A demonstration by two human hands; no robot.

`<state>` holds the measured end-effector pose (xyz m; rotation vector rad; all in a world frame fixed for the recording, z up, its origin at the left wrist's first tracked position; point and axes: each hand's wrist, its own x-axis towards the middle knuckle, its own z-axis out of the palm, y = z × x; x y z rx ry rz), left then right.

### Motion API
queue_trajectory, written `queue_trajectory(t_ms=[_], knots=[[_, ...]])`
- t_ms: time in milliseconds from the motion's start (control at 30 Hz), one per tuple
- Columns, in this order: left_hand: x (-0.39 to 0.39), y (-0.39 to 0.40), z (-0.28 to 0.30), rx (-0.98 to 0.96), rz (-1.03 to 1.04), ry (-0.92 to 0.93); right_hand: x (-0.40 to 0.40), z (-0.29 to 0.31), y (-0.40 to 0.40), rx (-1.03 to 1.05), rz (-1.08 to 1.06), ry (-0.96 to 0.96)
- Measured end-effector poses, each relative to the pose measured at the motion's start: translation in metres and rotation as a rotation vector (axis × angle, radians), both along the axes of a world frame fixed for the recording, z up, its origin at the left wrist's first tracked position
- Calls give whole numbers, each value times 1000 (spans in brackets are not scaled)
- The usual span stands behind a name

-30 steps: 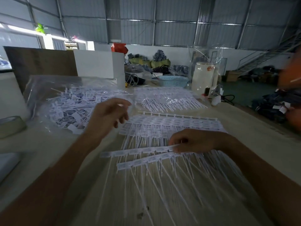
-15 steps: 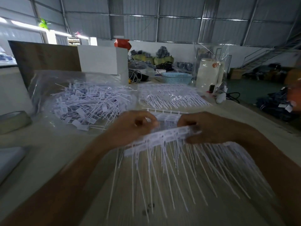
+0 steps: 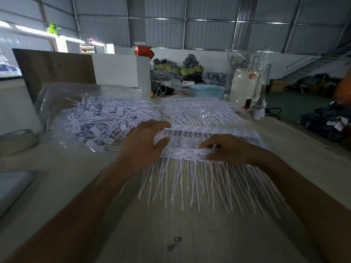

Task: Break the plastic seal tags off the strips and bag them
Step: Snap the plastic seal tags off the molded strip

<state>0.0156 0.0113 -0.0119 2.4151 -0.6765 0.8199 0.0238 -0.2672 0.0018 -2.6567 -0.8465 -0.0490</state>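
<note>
I logged the seal-tag strips as white, their thin tails white too. Far left, the loose tags were white inside a clear bag. The table was pale beige with faint wood grain. Far off, the basket was light blue with a perforated pattern, the box red, the board brown. The tape roll at left looked grey-beige.

Premises: an industrial warehouse. Corrugated metal walls on steel framing, a metal staircase far right, bundled goods (bagged) along the far wall.
</note>
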Motion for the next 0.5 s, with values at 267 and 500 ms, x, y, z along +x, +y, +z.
queue_trajectory(t_ms=[267,500], knots=[[-19,-41,-6,103,-216,88,-43,46,-8,278,73,-83],[-34,-36,25,40,-173,-390,-51,64,-52,131,-6,126]])
